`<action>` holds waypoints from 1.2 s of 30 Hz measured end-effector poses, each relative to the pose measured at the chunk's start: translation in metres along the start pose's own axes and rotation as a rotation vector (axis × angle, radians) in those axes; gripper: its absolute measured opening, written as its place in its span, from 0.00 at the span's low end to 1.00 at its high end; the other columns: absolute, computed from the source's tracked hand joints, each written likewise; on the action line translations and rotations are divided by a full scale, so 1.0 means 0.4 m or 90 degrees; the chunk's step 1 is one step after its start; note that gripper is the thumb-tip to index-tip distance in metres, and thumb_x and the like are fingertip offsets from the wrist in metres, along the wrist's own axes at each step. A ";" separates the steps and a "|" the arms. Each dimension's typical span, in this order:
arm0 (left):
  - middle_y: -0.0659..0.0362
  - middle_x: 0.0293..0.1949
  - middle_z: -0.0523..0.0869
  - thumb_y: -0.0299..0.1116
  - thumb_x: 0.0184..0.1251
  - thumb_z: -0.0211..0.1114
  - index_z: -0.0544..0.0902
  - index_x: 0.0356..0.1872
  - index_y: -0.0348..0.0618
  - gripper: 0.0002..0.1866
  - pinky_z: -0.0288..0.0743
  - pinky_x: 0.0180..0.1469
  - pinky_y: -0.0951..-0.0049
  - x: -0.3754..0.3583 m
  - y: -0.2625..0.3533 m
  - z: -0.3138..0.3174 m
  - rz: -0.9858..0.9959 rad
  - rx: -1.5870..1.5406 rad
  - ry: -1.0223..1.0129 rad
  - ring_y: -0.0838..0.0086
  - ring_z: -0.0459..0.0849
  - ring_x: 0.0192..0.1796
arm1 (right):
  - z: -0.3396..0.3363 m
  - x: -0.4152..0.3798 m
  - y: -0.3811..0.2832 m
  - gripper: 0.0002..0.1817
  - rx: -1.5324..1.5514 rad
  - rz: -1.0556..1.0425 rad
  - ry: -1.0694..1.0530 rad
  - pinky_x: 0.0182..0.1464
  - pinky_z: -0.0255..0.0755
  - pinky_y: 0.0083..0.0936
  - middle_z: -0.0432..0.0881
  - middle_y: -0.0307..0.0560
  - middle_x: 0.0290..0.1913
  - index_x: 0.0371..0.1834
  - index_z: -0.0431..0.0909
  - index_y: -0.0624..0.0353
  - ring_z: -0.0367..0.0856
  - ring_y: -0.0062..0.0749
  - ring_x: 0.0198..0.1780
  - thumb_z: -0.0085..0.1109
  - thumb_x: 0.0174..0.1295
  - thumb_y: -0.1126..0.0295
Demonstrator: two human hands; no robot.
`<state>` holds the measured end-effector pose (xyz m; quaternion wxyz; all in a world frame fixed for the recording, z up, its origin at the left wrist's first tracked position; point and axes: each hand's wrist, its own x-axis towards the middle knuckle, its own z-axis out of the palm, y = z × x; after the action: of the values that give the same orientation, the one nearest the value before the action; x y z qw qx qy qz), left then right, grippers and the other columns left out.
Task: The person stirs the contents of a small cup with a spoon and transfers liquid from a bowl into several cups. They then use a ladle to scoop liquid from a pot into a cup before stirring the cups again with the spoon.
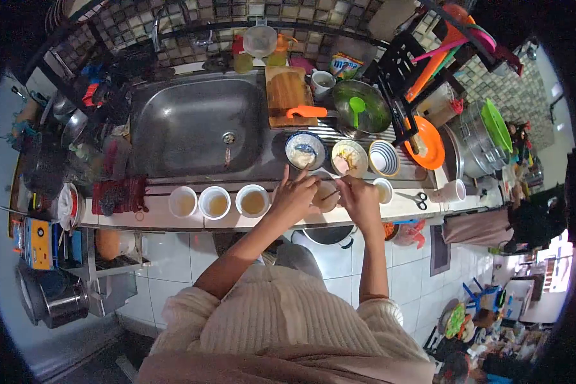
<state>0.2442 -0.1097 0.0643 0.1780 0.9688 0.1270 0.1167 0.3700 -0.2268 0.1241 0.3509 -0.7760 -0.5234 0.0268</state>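
1. Two bare hands are meeting over a small bowl point(327, 194) that is sitting at the front edge of the bench point(160, 221), just right of the sink point(198, 125).
2. The left hand point(294, 194) is curling its fingers against the bowl's left rim, with one finger pointing up and away.
3. The right hand point(360, 200) is pinching a thin stick-like utensil over the bowl; what it is cannot be told.
4. Three white cups point(218, 202) are standing in a row to the left of the hands, each holding a pale yellowish liquid.
5. Another small white cup point(383, 190) is sitting just beside the right hand.
6. Three bowls are lining up behind the hands: a blue-rimmed bowl point(305, 150) with white contents, a pale bowl point(349, 158) with light-coloured food, and a striped bowl point(384, 158) whose contents cannot be told.
7. Scissors point(416, 199) are lying to the right, near a white mug point(453, 191).
8. A wooden cutting board point(287, 93) is carrying an orange-handled tool point(306, 112) behind the bowls.
9. A printed packet point(345, 64) is leaning by the wall; its writing is too small to read.
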 end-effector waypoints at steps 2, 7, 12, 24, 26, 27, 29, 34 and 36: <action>0.60 0.56 0.74 0.51 0.43 0.69 0.78 0.48 0.40 0.32 0.43 0.66 0.38 0.006 0.000 -0.009 -0.012 0.001 -0.042 0.64 0.57 0.69 | -0.006 0.001 -0.017 0.08 0.036 0.057 -0.035 0.23 0.68 0.33 0.77 0.55 0.19 0.28 0.77 0.64 0.77 0.46 0.19 0.57 0.58 0.69; 0.63 0.57 0.73 0.49 0.43 0.69 0.79 0.47 0.41 0.30 0.41 0.66 0.37 0.015 0.017 0.005 -0.016 0.034 -0.028 0.65 0.57 0.69 | -0.018 0.010 -0.035 0.07 -0.058 0.011 -0.016 0.23 0.69 0.33 0.77 0.55 0.18 0.29 0.78 0.63 0.78 0.45 0.19 0.57 0.58 0.70; 0.64 0.58 0.73 0.48 0.42 0.70 0.79 0.48 0.42 0.30 0.40 0.66 0.38 0.025 0.016 -0.002 -0.005 0.072 -0.070 0.66 0.56 0.70 | 0.005 0.015 -0.014 0.10 -0.093 -0.055 0.036 0.22 0.71 0.27 0.80 0.46 0.16 0.30 0.80 0.61 0.80 0.30 0.18 0.56 0.61 0.65; 0.61 0.46 0.79 0.45 0.32 0.73 0.84 0.36 0.44 0.25 0.39 0.65 0.34 0.027 -0.026 0.061 0.036 -0.010 0.082 0.64 0.61 0.66 | 0.001 0.032 -0.006 0.14 0.031 0.058 -0.041 0.21 0.71 0.22 0.79 0.45 0.17 0.26 0.77 0.67 0.80 0.26 0.18 0.50 0.64 0.68; 0.60 0.46 0.79 0.45 0.32 0.73 0.84 0.36 0.44 0.25 0.39 0.65 0.34 0.027 -0.026 0.061 0.036 -0.013 0.078 0.64 0.61 0.66 | 0.019 0.034 0.010 0.14 -0.160 0.006 0.085 0.21 0.70 0.22 0.78 0.43 0.15 0.26 0.77 0.67 0.79 0.26 0.17 0.50 0.64 0.68; 0.60 0.46 0.79 0.44 0.32 0.74 0.83 0.36 0.44 0.25 0.39 0.65 0.35 0.026 -0.027 0.058 0.038 -0.010 0.072 0.64 0.61 0.66 | 0.015 0.034 -0.002 0.14 -0.162 0.003 0.079 0.21 0.70 0.22 0.78 0.43 0.15 0.26 0.77 0.67 0.79 0.26 0.17 0.50 0.64 0.68; 0.61 0.46 0.79 0.45 0.33 0.74 0.83 0.37 0.44 0.25 0.39 0.65 0.35 0.029 -0.027 0.053 0.032 -0.018 0.050 0.65 0.61 0.67 | 0.002 0.034 -0.031 0.14 -0.039 0.104 -0.024 0.24 0.70 0.35 0.78 0.54 0.18 0.23 0.78 0.62 0.78 0.48 0.20 0.52 0.61 0.64; 0.63 0.52 0.77 0.48 0.34 0.73 0.81 0.44 0.49 0.29 0.41 0.67 0.38 0.031 -0.026 0.042 0.014 0.025 -0.029 0.68 0.59 0.68 | 0.023 0.035 0.000 0.11 -0.171 0.060 0.030 0.24 0.70 0.34 0.78 0.53 0.19 0.26 0.78 0.62 0.79 0.48 0.20 0.54 0.59 0.65; 0.61 0.46 0.79 0.49 0.31 0.74 0.83 0.39 0.46 0.28 0.36 0.66 0.34 0.029 -0.039 0.061 0.062 -0.029 0.044 0.64 0.59 0.68 | 0.021 0.031 -0.034 0.12 0.004 0.093 0.014 0.23 0.70 0.33 0.78 0.51 0.17 0.25 0.77 0.62 0.79 0.43 0.19 0.54 0.60 0.64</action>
<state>0.2586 -0.1001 0.0383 0.1899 0.9649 0.0830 0.1612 0.3613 -0.2092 0.1296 0.3562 -0.8113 -0.4612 0.0457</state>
